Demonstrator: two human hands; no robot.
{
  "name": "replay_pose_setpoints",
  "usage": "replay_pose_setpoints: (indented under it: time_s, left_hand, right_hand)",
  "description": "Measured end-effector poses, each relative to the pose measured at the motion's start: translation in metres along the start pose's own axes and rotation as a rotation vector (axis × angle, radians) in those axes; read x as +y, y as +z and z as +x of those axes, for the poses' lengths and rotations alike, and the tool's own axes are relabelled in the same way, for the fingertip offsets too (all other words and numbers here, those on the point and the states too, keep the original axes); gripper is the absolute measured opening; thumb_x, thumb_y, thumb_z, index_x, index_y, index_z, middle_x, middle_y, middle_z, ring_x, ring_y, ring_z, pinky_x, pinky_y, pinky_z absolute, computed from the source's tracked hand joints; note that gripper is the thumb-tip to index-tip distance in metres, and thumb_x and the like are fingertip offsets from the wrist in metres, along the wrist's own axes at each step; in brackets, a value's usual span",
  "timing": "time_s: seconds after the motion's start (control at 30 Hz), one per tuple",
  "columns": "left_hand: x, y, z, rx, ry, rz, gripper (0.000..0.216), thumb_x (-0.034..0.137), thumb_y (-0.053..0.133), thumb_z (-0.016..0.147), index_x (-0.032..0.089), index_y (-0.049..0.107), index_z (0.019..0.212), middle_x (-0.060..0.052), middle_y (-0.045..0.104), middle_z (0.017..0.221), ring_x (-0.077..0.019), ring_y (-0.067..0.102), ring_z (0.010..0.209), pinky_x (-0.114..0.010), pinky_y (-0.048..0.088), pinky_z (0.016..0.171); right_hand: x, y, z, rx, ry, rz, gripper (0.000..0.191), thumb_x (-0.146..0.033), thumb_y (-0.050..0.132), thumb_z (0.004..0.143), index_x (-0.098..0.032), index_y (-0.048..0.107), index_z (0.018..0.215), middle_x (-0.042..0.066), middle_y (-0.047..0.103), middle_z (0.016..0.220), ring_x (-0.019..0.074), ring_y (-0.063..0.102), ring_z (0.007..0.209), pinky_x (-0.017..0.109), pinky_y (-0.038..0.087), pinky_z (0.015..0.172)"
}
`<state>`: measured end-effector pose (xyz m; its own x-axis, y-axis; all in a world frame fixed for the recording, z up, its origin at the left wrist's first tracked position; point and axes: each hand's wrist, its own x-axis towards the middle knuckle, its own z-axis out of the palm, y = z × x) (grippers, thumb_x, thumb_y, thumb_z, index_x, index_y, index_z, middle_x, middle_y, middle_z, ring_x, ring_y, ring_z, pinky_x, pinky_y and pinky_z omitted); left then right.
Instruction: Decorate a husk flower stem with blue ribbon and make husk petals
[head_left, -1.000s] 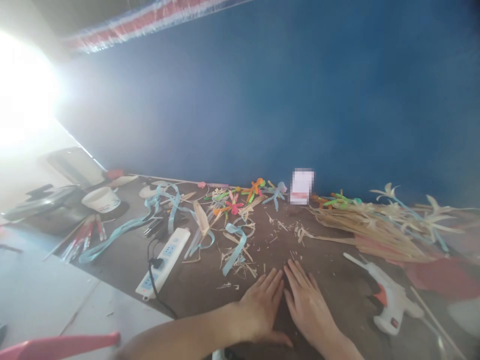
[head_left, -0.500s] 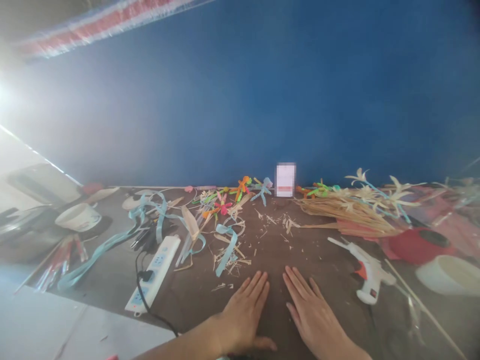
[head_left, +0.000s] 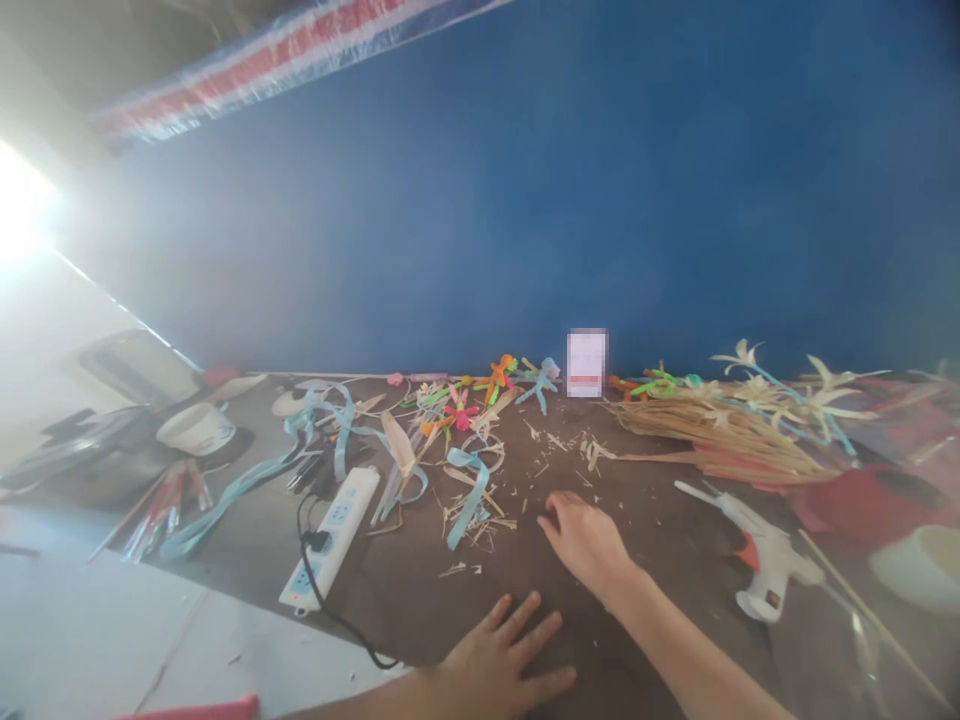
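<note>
My left hand (head_left: 499, 660) lies flat on the brown table (head_left: 660, 530) near its front edge, fingers spread and holding nothing. My right hand (head_left: 583, 537) reaches further out over the table's middle, palm down with the fingers curled at the tips, close to scattered straw scraps (head_left: 480, 515). I cannot see anything held in it. A light blue ribbon loop (head_left: 466, 480) lies just left of it.
A white power strip (head_left: 334, 535) with a black cable lies at left. A white glue gun (head_left: 765, 565) rests at right, beside a red bowl (head_left: 855, 500). A bundle of straw strips (head_left: 720, 430) and colourful straw flowers (head_left: 465, 405) lie against the blue wall. A white cup (head_left: 196, 428) stands far left.
My right hand has moved forward and left towards the straw scraps, its fingers now curled. My left hand has slid back towards the table's front edge and spread its fingers.
</note>
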<state>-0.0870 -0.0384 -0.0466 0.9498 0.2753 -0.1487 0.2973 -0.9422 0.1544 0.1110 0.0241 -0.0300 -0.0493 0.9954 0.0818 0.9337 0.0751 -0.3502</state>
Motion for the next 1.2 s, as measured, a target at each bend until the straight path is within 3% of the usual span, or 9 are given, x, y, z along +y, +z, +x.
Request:
replay_pose_setpoints:
  time_s: [0.2, 0.4, 0.53, 0.63, 0.73, 0.8, 0.9, 1.0, 1.2]
  left_hand:
    - [0.008, -0.001, -0.026, -0.014, -0.066, -0.061, 0.049, 0.030, 0.034, 0.084, 0.026, 0.020, 0.131, -0.006, 0.021, 0.137, -0.0263, 0.019, 0.124, -0.044, 0.023, 0.096]
    - [0.004, -0.016, -0.049, -0.161, -0.313, -0.185, 0.090, 0.060, 0.043, 0.067, 0.016, 0.002, 0.134, -0.011, 0.007, 0.140, -0.0302, 0.002, 0.126, -0.048, 0.013, 0.099]
    - [-0.010, -0.025, -0.059, -0.143, -0.498, -0.156, 0.099, 0.067, 0.042, 0.061, 0.017, -0.002, 0.133, -0.013, 0.000, 0.140, -0.0327, -0.004, 0.125, -0.054, 0.007, 0.098]
    - [-0.015, -0.027, -0.065, -0.056, -0.547, -0.142, 0.098, 0.068, 0.039, 0.063, 0.015, -0.004, 0.133, -0.014, -0.001, 0.139, -0.0325, -0.004, 0.125, -0.051, 0.007, 0.099]
    - [-0.009, -0.027, -0.065, -0.066, -0.408, -0.202, 0.100, 0.069, 0.038, 0.062, 0.013, -0.005, 0.133, -0.014, -0.003, 0.139, -0.0307, -0.001, 0.126, -0.045, 0.010, 0.101]
    - [-0.005, -0.028, -0.061, -0.109, -0.263, -0.253, 0.100, 0.069, 0.038, 0.062, 0.013, -0.005, 0.133, -0.014, -0.002, 0.139, -0.0294, 0.001, 0.126, -0.043, 0.011, 0.101]
    - [-0.009, -0.029, -0.047, -0.117, -0.174, -0.265, 0.099, 0.069, 0.038, 0.062, 0.013, -0.004, 0.133, -0.013, 0.000, 0.140, -0.0289, 0.003, 0.126, -0.042, 0.011, 0.101]
    - [-0.027, -0.030, -0.022, -0.072, -0.167, -0.223, 0.097, 0.068, 0.039, 0.063, 0.015, -0.001, 0.134, -0.013, 0.002, 0.140, -0.0290, 0.004, 0.126, -0.042, 0.013, 0.101]
    - [-0.045, -0.030, 0.039, 0.082, -0.200, -0.126, 0.096, 0.068, 0.038, 0.064, 0.013, -0.001, 0.133, -0.015, 0.005, 0.139, -0.0282, 0.004, 0.127, -0.042, 0.012, 0.101]
  right_hand:
    - [-0.007, 0.018, 0.033, -0.082, 0.098, -0.164, 0.017, -0.019, 0.040, 0.078, -0.014, 0.054, 0.086, 0.010, 0.060, 0.082, 0.0228, 0.061, 0.070, 0.029, 0.041, 0.056]
    - [0.023, 0.006, 0.010, -0.150, 0.155, -0.194, 0.015, -0.016, 0.043, 0.073, -0.013, 0.057, 0.073, 0.011, 0.063, 0.068, 0.0243, 0.062, 0.066, 0.029, 0.041, 0.055]
    - [0.051, 0.000, -0.009, -0.153, 0.253, -0.215, 0.015, -0.021, 0.043, 0.072, -0.016, 0.057, 0.072, 0.010, 0.064, 0.066, 0.0242, 0.062, 0.063, 0.029, 0.040, 0.053]
    - [0.058, 0.001, -0.021, -0.084, 0.304, -0.178, 0.015, -0.023, 0.042, 0.073, -0.016, 0.055, 0.077, 0.008, 0.063, 0.065, 0.0234, 0.061, 0.058, 0.029, 0.040, 0.051]
    - [0.038, 0.002, -0.043, 0.140, 0.147, 0.045, 0.018, -0.022, 0.039, 0.078, -0.017, 0.050, 0.091, 0.008, 0.061, 0.080, 0.0206, 0.060, 0.066, 0.030, 0.042, 0.058]
    - [0.014, 0.002, -0.063, 0.183, -0.107, 0.300, 0.017, -0.021, 0.036, 0.081, -0.018, 0.049, 0.092, 0.007, 0.059, 0.084, 0.0178, 0.058, 0.074, 0.028, 0.042, 0.067]
    - [-0.015, 0.003, -0.083, -0.040, -0.300, 0.533, 0.017, -0.019, 0.034, 0.082, -0.020, 0.051, 0.080, 0.002, 0.055, 0.071, 0.0135, 0.054, 0.065, 0.023, 0.042, 0.061]
    - [-0.013, 0.004, -0.073, -0.030, -0.276, 0.570, 0.017, -0.018, 0.036, 0.081, -0.020, 0.052, 0.074, 0.001, 0.055, 0.071, 0.0128, 0.053, 0.065, 0.022, 0.042, 0.062]
    - [0.025, 0.002, -0.041, 0.187, -0.004, 0.487, 0.018, -0.017, 0.037, 0.080, -0.018, 0.055, 0.079, 0.004, 0.058, 0.075, 0.0144, 0.054, 0.068, 0.025, 0.041, 0.067]
